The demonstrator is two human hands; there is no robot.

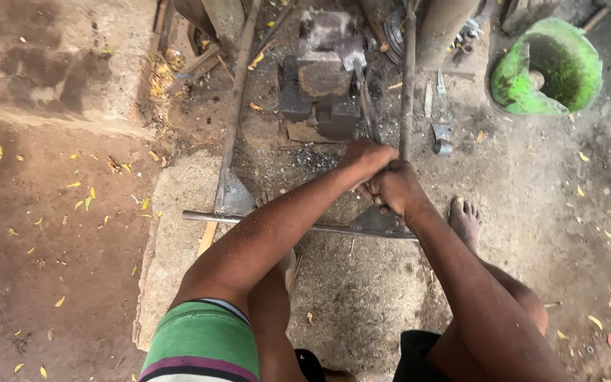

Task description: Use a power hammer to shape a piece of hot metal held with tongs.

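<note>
Both my hands grip the lower end of a long metal rod (407,85) that runs away from me toward the top of the view. My left hand (368,157) is closed around it just above my right hand (394,187), which is closed on it too. The rod ends in a flat spade-like blade (376,219) on the ground under my hands. A second similar rod (235,106) with a flat blade (233,194) lies to the left. A thin steel bar (249,221) lies across both blades.
A rusty iron anvil block (323,74) sits in the dirt ahead of my hands. A green curved metal casing (549,67) stands at the top right. My bare foot (465,221) rests right of the blade. A concrete slab (171,247) lies at the left.
</note>
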